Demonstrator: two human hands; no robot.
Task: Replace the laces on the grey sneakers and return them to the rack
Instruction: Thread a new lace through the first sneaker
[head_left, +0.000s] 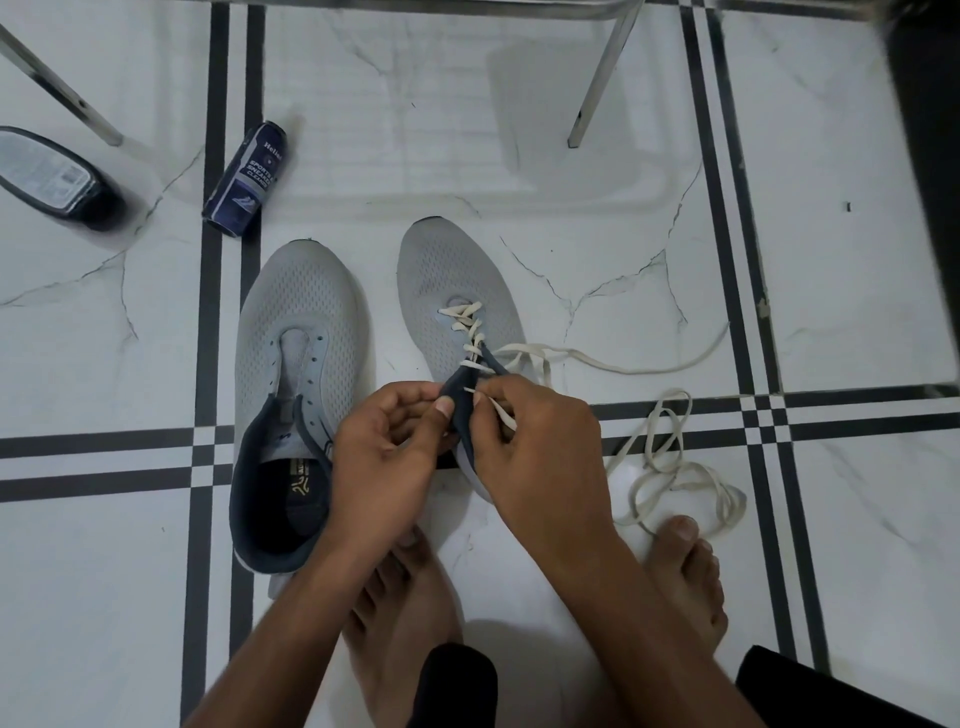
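Sneakers are sitting side by side on the tiled floor (519, 130): the left sneaker (298, 332) unlaced, the right sneaker (452, 270) half laced (cream lace (613, 364) trailing right). Left hand (384, 447) is pinching its dark tongue (462, 395); right hand (540, 441) is pinching the lace end.

Floor (831, 291): white marble-look tiles, paired black stripes crossing.
Cleaner can (245, 179): dark blue, lying on its side, upper left.
Dark bottle (57, 176): lying flat, left edge, label up.
Metal legs (605, 75): angled, standing on floor at top.
Bare feet (400, 623): resting on floor, bottom.
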